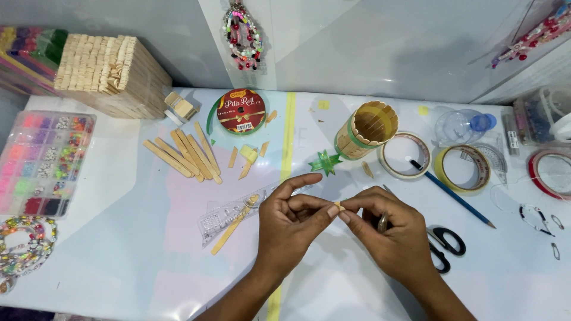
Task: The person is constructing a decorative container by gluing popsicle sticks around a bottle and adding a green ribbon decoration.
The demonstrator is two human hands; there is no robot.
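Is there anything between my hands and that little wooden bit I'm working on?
Nothing visible. The left hand and right hand both pinch the small wooden piece directly at their fingertips. The scissors lie partly under the right hand; the clear ruler lies left of the hands.

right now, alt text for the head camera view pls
Two bare hands, left hand and right hand, pinch a small pale piece between fingertips over a white craft table, with wooden sticks, tape rolls and scissors around.
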